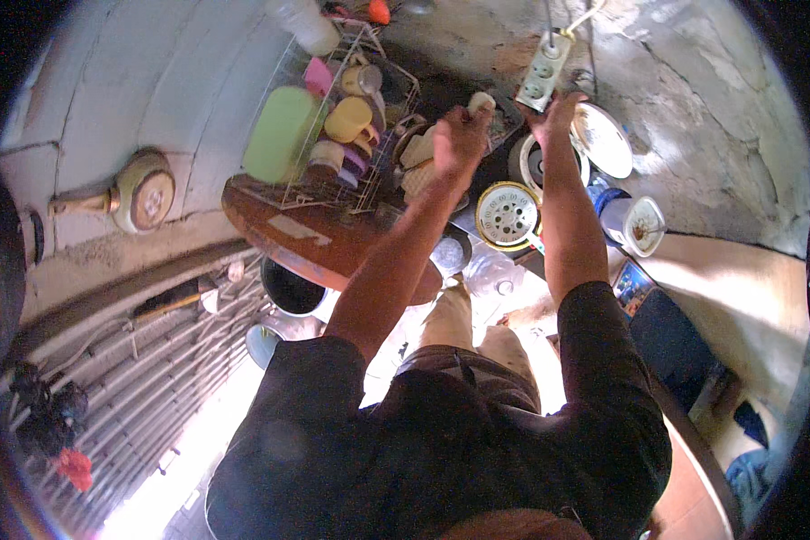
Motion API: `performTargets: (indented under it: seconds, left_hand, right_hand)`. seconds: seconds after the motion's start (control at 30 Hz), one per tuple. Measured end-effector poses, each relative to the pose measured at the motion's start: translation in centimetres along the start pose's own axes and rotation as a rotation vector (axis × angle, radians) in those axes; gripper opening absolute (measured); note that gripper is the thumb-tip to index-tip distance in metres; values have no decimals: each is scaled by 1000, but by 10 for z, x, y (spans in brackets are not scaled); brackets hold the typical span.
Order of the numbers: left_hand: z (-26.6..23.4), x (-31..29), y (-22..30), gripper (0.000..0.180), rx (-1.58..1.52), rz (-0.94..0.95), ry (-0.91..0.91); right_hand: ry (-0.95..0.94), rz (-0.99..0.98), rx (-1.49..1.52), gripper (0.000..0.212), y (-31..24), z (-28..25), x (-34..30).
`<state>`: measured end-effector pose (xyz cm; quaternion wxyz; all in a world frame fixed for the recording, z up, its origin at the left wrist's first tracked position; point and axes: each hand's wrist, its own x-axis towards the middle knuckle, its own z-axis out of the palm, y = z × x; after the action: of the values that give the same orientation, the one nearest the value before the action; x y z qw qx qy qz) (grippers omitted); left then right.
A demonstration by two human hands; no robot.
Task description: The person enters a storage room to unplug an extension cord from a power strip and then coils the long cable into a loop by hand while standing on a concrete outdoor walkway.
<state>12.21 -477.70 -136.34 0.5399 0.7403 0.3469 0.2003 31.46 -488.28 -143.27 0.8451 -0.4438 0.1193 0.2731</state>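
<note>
Small white object [481,101] pinched by left hand [462,139] | white power strip [544,72] grasped at its lower end by right hand [558,117], in front of rough wall [706,135] | yellow mug [347,120] seen to the left

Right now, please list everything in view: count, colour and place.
rectangular plastic power strip: one, white, upper centre
small rounded object, kind unclear: one, whitish, upper centre
wire rack: one, white, upper left
flat board: one, green, in rack
handled mug: one, yellow, in rack
other crockery: several, mixed, in rack
curved tabletop: one, brown, left of centre
round perforated strainer-like piece: one, white, centre
round lid-like disc: one, white, right of centre
round long-handled pan: one, cream-brown, left
left grip: one, bare, holding the object
right grip: one, bare, at the strip
</note>
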Motion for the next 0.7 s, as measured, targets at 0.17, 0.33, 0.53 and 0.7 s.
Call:
performTargets:
  seconds: [0.17,0.33,0.53,0.7]
  left_hand:
    - [22,-90,25,42,125,-139,111]
    - [29,-192,76,46,-37,-43,-24]
    - [35,-302,122,58,-9,-32,26]
    - [16,-388,137,55,-195,53,-97]
  right_hand:
    - [-111,51,-154,101,-11,0,-26]
    - [-332,75,-346,78,-10,-79,-70]
    - [-415,317,-567,68,50,-212,-205]
    - [-671,451,-738,76,84,-258,-358]
